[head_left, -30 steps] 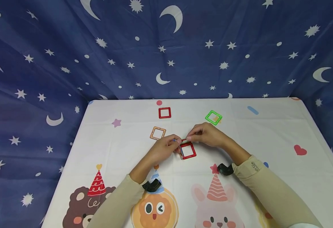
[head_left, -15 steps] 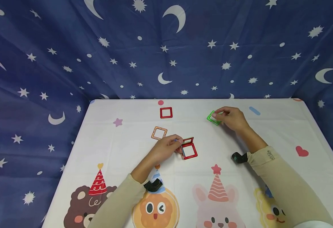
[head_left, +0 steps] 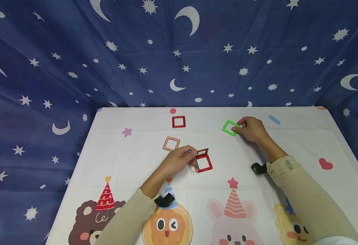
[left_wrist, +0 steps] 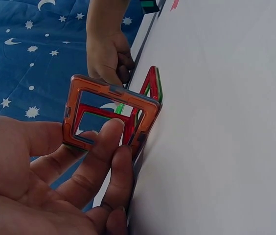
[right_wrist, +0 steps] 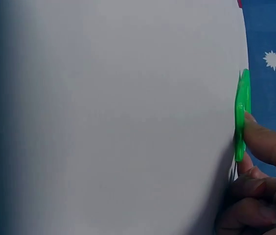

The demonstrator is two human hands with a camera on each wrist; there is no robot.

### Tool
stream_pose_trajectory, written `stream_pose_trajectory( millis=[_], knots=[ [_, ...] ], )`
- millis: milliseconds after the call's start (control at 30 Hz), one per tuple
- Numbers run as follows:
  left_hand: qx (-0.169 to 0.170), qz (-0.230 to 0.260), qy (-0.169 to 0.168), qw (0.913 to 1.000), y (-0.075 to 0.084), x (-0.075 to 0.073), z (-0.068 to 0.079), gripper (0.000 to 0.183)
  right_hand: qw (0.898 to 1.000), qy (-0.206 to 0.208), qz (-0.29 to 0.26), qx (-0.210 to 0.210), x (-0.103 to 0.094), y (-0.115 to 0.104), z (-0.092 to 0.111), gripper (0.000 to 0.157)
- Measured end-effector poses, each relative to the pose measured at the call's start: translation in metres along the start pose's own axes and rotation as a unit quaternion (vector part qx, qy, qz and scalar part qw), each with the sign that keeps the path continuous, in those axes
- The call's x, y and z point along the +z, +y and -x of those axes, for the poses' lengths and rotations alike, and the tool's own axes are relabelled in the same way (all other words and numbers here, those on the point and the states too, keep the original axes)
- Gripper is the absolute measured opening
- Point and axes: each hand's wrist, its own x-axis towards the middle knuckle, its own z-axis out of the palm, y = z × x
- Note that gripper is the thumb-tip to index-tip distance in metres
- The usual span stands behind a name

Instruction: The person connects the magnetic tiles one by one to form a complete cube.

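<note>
While pinched at its right edge between thumb and fingertips, green square frame (head_left: 229,128) lies at about one o'clock from the middle of the tabletop (head_left: 289,143), flat or barely lifted; cannot tell which from the head view. Seen edge-on in the right wrist view (right_wrist: 241,115), thin as a wafer, with one fingertip on its rim. Right hand (head_left: 250,129) curled round that rim, so closed on the frame.

Left hand (head_left: 179,160) near centre, fingers bent against an upright orange tile (left_wrist: 111,117), steadying it beside a red square frame (head_left: 204,163) lying flat at three o'clock of the hand. Behind it a second red piece (head_left: 202,151) stands tilted up at the twelve o'clock edge of the flat one. Touching along edges, though the exact joints are hidden by fingers.

Likely handling: hard plastic, stiff, very light, smooth and a little slippery on the cloth. Best taken by two opposite bars of the frame, or by hooking a fingertip through the open middle; a flat pinch on one bar alone may let it swing. Probably magnetic at the edges, judging by how the standing pieces cling, so liable to snap sideways when brought close to the cluster.

Elsewhere: a spare red square (head_left: 179,121) at twelve o'clock, a spare orange square (head_left: 171,143) at eleven, both flat and well apart from the hands. Starry blue cloth (head_left: 179,51) behind.
</note>
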Motion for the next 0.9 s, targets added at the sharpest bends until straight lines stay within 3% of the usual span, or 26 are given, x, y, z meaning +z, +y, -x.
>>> stream_pose_trajectory(
  millis=[233, 567, 667, 800, 900],
  knots=[
    [-0.002, 0.012, -0.001, 0.9999, 0.0, 0.0, 0.0, 0.029, 0.999, -0.034, 0.003, -0.013, -0.004, -0.002, 0.004, 0.032],
    [-0.001, 0.008, -0.003, 1.0, 0.0, 0.0, 0.0, 0.028, 0.991, -0.093, -0.095, 0.016, -0.008, -0.015, 0.029, 0.034],
    [0.0, 0.006, -0.001, 1.0, 0.0, 0.0, 0.0, 0.028, 0.98, -0.134, -0.147, 0.027, -0.007, -0.022, 0.037, 0.035],
    [-0.003, 0.006, 0.0, 1.0, -0.001, 0.0, -0.001, 0.028, 0.954, -0.205, -0.215, 0.041, -0.003, -0.027, 0.049, 0.037],
    [-0.002, 0.006, -0.001, 1.0, -0.001, 0.0, -0.001, 0.027, 0.942, -0.24, -0.234, 0.038, 0.002, -0.03, 0.059, 0.036]
  ],
)
